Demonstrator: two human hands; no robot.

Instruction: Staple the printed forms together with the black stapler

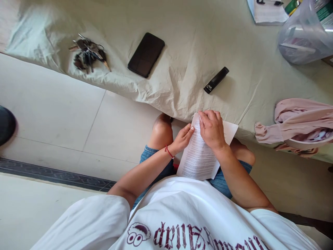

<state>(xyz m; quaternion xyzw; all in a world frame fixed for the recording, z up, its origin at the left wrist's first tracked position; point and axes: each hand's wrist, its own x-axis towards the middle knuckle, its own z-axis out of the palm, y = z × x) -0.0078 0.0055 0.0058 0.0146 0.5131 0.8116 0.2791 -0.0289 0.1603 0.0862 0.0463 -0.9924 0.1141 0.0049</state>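
Printed paper sheets [196,158] lie tilted over my lap, their far edge near the cloth-covered surface. My left hand [184,136] grips the left edge, thumb on top of the print and the other fingers mostly hidden beneath. Across the upper part of the paper is my right hand [212,128], its fingers bent at the top left corner and pinching it. How many sheets there are I cannot tell. Just beyond the paper, a black stapler [216,80] rests on the cloth, touched by neither hand.
On the cloth-covered surface [182,21] lie a black phone [146,55] and a bunch of keys [90,53]. A translucent plastic container [307,38] stands at the upper right, beside a clipboard with papers [270,12]. Pink clothing [304,119] hangs over a tub at the right.
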